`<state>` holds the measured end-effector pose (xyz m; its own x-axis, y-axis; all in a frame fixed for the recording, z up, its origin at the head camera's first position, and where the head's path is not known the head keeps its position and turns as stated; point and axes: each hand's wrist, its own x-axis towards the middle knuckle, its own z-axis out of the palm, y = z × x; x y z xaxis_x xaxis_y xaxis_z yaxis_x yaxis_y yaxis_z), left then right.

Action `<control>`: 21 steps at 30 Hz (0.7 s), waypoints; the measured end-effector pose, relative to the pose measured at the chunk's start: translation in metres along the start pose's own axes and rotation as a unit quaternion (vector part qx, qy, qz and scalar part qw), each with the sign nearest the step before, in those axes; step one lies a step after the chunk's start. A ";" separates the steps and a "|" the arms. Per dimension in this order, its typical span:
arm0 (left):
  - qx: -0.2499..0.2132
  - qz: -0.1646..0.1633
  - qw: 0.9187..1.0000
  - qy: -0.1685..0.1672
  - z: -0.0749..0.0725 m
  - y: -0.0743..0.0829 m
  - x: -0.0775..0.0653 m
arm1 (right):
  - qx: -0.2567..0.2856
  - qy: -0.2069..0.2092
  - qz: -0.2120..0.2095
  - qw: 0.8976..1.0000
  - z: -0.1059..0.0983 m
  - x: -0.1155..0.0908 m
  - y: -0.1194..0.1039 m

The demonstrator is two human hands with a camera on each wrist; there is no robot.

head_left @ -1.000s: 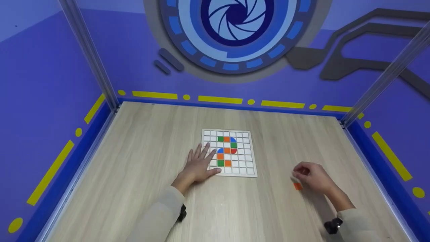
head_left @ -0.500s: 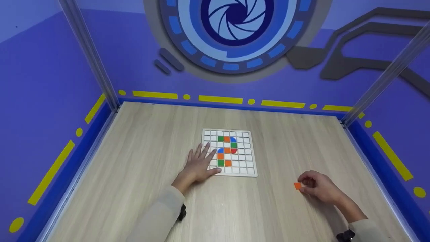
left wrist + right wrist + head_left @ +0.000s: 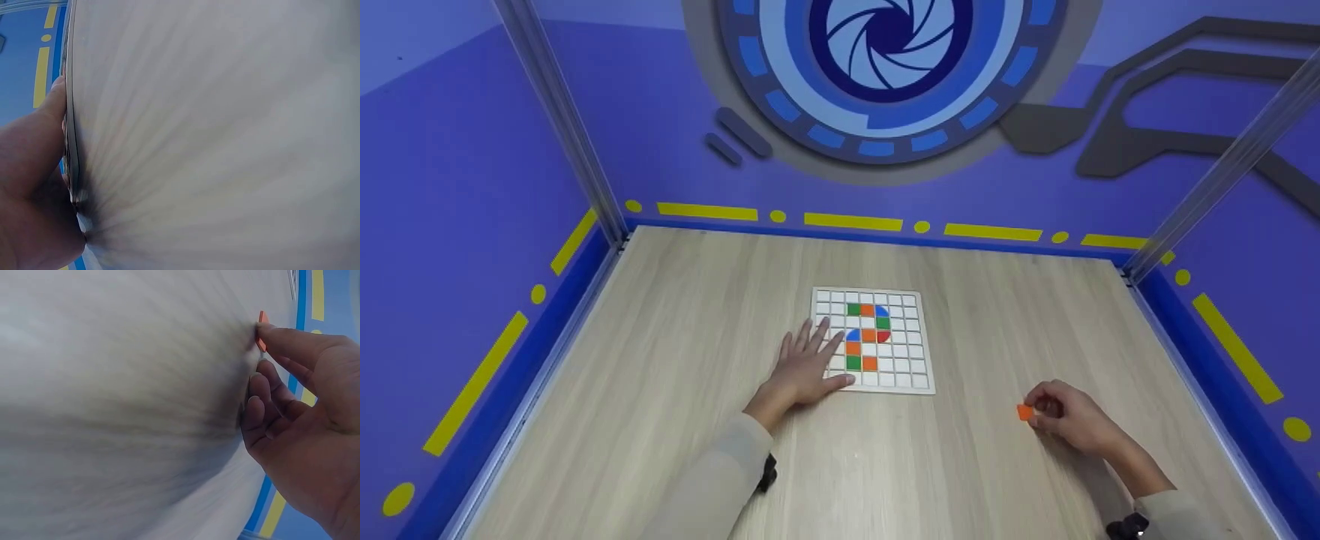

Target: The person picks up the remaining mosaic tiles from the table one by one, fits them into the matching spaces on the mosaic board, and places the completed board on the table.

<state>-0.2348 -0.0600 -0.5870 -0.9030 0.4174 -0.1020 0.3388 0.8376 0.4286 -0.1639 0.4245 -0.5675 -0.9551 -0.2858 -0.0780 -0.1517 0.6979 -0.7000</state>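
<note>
In the head view my left hand (image 3: 802,375) lies with spread, straight fingers over the left edge of a white gridded board (image 3: 906,379). Green, orange, blue and red tiles form a bent line in the board's cells, among them a blue quarter-round tile (image 3: 882,311) and a red one (image 3: 883,337). To the right of the board, my right hand (image 3: 1069,415) pinches an orange square tile (image 3: 1024,412) at the table surface. The right wrist view shows thumb and forefinger at this tile (image 3: 262,333), the other fingers curled. The left wrist view shows only part of the left hand (image 3: 31,152).
The board stands on a pale wooden table (image 3: 720,300). Blue-purple walls with yellow markings (image 3: 852,222) enclose it at the back and both sides, with metal posts (image 3: 562,112) at the corners.
My right hand has come down and slightly right to the orange tile and taken hold of it. The tile now looks tilted. My left hand and the board have stayed put.
</note>
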 end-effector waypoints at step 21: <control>0.001 -0.002 1.000 -0.007 -0.002 0.001 0.000 | 0.026 0.038 -0.008 0.999 0.031 0.038 -0.035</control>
<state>-0.2347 -0.0602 -0.5853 -0.9007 0.4187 -0.1156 0.3360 0.8402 0.4257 -0.1873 0.3685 -0.5676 -0.9696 -0.2443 -0.0144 -0.1548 0.6578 -0.7371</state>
